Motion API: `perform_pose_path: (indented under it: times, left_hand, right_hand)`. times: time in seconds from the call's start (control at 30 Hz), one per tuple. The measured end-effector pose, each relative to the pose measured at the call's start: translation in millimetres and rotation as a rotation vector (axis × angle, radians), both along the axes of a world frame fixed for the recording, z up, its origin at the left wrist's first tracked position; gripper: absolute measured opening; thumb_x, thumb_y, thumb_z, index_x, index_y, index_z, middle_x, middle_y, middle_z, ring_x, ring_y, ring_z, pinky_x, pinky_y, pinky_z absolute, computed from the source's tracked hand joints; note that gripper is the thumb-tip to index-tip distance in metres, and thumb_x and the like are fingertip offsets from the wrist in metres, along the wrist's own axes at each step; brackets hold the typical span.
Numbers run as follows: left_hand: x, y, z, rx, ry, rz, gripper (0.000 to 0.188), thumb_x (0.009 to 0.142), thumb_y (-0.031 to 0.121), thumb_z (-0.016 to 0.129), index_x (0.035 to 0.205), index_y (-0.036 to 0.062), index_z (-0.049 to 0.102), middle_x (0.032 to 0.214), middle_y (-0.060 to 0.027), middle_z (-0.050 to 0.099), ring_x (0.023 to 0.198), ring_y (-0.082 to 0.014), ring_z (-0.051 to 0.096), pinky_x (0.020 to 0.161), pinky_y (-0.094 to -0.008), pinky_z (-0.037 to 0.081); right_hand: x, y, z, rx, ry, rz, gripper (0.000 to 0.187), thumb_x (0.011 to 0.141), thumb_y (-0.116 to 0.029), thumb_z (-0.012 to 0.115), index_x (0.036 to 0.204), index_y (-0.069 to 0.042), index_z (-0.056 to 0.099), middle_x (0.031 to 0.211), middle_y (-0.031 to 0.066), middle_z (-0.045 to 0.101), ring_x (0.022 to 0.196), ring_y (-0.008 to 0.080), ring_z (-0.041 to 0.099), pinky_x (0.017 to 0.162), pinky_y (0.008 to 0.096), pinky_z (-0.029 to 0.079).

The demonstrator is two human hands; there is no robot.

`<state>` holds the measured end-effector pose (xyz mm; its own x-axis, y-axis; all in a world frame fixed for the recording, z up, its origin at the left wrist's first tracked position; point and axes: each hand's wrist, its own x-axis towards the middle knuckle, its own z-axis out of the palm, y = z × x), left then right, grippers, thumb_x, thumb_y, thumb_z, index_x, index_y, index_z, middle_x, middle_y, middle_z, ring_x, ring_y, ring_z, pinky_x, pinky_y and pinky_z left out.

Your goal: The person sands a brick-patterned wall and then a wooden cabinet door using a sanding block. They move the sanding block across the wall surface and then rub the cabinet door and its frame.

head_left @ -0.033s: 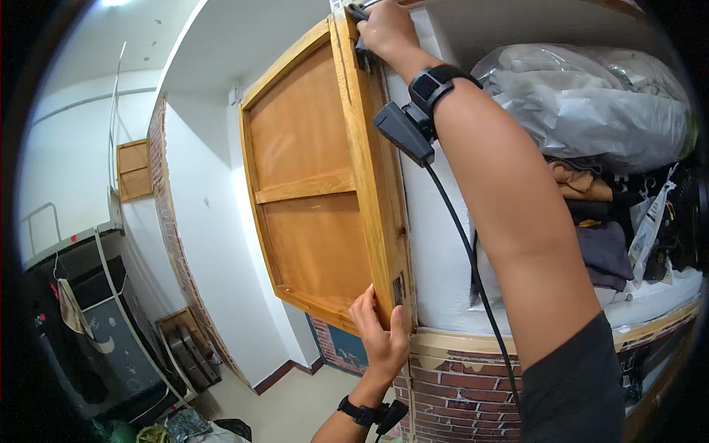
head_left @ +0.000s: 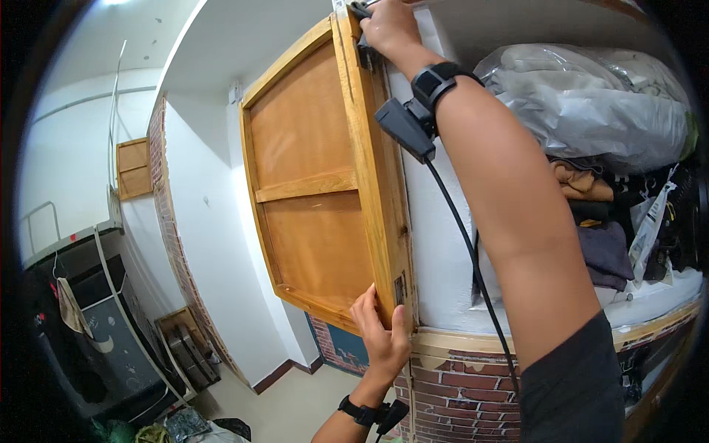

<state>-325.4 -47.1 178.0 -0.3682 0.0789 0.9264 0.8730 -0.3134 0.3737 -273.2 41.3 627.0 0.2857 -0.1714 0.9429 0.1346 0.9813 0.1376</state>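
A wooden cabinet door (head_left: 310,140) with a raised frame and a cross rail stands swung out from the cupboard. My left hand (head_left: 380,336) grips its lower corner, fingers on the inner face and thumb on the edge, just below a small metal hinge (head_left: 399,290). At the top of the door's edge, my right hand (head_left: 391,29) is closed around something dark, partly cut off by the picture's upper rim; its kind cannot be made out. A black strap with a small device (head_left: 406,129) is on my right wrist, its cable hanging down. A similar strap (head_left: 362,410) circles my left wrist.
Inside the cupboard lie a large plastic-wrapped bundle (head_left: 591,103) and folded clothes (head_left: 602,255). Brick-patterned covering (head_left: 465,391) fronts the part below the shelf. A metal bunk bed (head_left: 111,229) stands at far left, with bags (head_left: 185,427) on the floor near it.
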Motion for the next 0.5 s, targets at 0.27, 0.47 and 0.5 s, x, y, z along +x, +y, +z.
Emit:
perform_pose_path:
  times: [0.27, 0.47, 0.5]
  left_hand:
    - [1, 9, -2, 0.053, -0.014, 0.015, 0.054, 0.093, 0.014, 0.063, 0.139, -0.0086, 0.045, 0.129, -0.0248, 0.050, 0.120, -0.0382, 0.045, 0.106, -0.0472, 0.036]
    - [1, 12, -4, 0.092, 0.019, 0.075, 0.052, 0.095, 0.015, 0.061, 0.138, -0.0089, 0.045, 0.128, -0.0243, 0.050, 0.118, -0.0380, 0.046, 0.104, -0.0471, 0.038]
    - [1, 12, -4, 0.082, -0.012, 0.024, 0.052, 0.097, 0.017, 0.060, 0.139, -0.0090, 0.045, 0.128, -0.0237, 0.051, 0.119, -0.0374, 0.046, 0.104, -0.0470, 0.038]
  right_hand:
    - [-8, 33, 0, 0.082, -0.142, 0.035, 0.015, 0.075, -0.005, 0.062, 0.079, 0.005, 0.072, 0.077, 0.0262, 0.070, 0.077, 0.0398, 0.073, 0.073, 0.0446, 0.058]
    - [1, 26, -65, -0.112, -0.360, 0.141, 0.013, 0.079, -0.007, 0.064, 0.080, -0.001, 0.075, 0.075, 0.0200, 0.074, 0.072, 0.0315, 0.076, 0.070, 0.0423, 0.060]
    - [3, 24, -78, -0.115, -0.325, 0.059, 0.018, 0.081, -0.012, 0.064, 0.090, -0.001, 0.075, 0.081, 0.0234, 0.072, 0.078, 0.0354, 0.074, 0.074, 0.0432, 0.058]
